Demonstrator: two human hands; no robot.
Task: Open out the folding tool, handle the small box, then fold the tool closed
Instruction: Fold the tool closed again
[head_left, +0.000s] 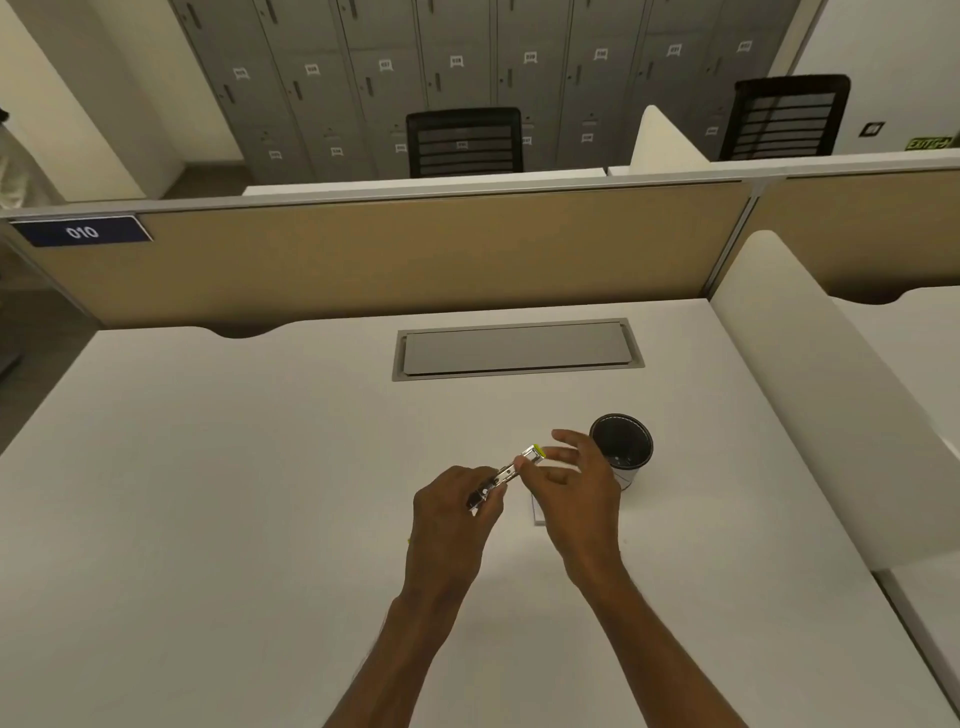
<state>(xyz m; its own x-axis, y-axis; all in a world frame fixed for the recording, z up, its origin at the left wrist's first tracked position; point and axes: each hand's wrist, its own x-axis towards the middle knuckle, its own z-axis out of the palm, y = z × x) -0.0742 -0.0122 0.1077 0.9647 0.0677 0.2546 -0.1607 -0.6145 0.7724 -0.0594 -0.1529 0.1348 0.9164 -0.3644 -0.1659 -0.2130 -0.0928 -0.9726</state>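
Note:
A small metal folding tool (506, 474) with a yellow-green tip is held above the white desk, pointing up and to the right. My left hand (452, 512) is shut around its lower dark end. My right hand (571, 486) touches the tool's upper part with thumb and fingertips, the other fingers spread. A small pale box (538, 514) lies on the desk under my right hand; only its left edge shows.
A black cylindrical cup (622, 449) stands just right of my right hand. A grey cable hatch (517, 348) is set in the white desk (234, 493) farther back. A tan partition (389, 260) closes the far edge, a white divider (810, 395) the right side.

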